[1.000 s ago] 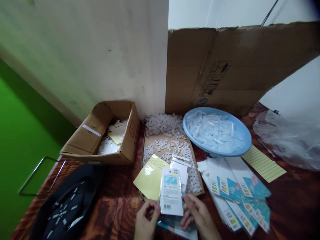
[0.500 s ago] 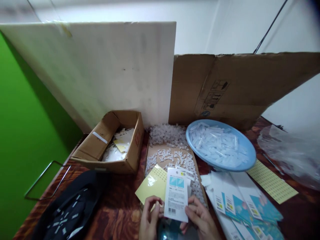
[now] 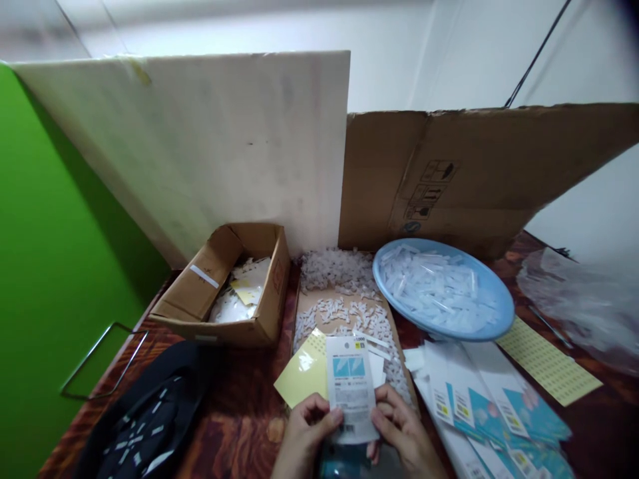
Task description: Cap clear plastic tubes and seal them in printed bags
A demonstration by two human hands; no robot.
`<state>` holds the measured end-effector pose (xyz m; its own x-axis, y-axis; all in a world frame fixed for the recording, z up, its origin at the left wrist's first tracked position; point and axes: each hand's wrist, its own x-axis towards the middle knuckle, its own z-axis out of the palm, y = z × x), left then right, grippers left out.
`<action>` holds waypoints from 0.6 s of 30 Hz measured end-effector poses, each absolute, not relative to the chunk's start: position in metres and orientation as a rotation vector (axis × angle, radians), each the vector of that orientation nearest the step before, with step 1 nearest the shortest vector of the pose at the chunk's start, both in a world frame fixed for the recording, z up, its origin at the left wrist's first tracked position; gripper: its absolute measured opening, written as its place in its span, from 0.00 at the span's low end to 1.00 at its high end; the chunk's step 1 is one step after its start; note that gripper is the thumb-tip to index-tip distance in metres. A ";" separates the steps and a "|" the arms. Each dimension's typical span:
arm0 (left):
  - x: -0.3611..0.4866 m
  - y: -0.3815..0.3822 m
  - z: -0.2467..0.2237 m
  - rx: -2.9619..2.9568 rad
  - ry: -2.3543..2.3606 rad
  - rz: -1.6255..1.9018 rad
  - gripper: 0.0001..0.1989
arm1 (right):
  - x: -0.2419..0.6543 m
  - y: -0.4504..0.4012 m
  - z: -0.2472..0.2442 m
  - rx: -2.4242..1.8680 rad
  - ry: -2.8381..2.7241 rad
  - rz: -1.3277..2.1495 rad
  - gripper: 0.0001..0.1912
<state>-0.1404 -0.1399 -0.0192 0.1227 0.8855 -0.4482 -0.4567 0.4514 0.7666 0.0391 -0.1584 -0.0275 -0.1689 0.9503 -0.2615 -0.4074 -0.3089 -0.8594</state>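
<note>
A white printed packet [image 3: 351,386] with a hang hole, two blue pictures and a yellow price mark stands upright between my hands, its printed side facing me. My left hand [image 3: 309,426] pinches its lower left edge with the thumb across the front. Gripping the lower right edge is my right hand [image 3: 399,426]. Beneath them lies something dark teal and glossy [image 3: 344,459], partly hidden by my hands. A yellow sticker sheet [image 3: 302,369] rests just behind my left hand. Small whitish plastic pieces [image 3: 369,316] are spread over a cardboard sheet [image 3: 319,298] beyond the packet.
Left of centre sits an open cardboard box [image 3: 272,306] with scraps inside. A blue basin [image 3: 499,309] of clear plastic pieces is at the right. Teal-and-white packets [image 3: 494,399] fan out below it, beside another yellow sticker sheet [image 3: 549,362]. A black cap [image 3: 144,406] lies front left.
My left hand has moved in and closed on the packet's left edge, its thumb now over the front. The right hand keeps its hold. The view has shifted slightly.
</note>
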 end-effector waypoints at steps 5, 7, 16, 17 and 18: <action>-0.141 -0.145 -0.027 0.424 0.966 1.016 0.27 | 0.042 -0.155 -0.024 -1.078 -0.831 1.648 0.25; -0.140 -0.146 -0.032 0.422 0.958 1.025 0.28 | 0.043 -0.155 -0.023 -1.107 -0.839 1.641 0.26; -0.149 -0.145 -0.031 0.508 1.107 1.047 0.30 | 0.057 -0.150 -0.009 -1.118 -0.702 1.472 0.28; -0.150 -0.145 -0.030 0.569 1.145 1.046 0.29 | 0.055 -0.148 -0.008 -1.123 -0.727 1.412 0.31; -0.149 -0.146 -0.029 0.640 1.183 1.029 0.29 | 0.052 -0.146 -0.007 -1.122 -0.755 1.374 0.34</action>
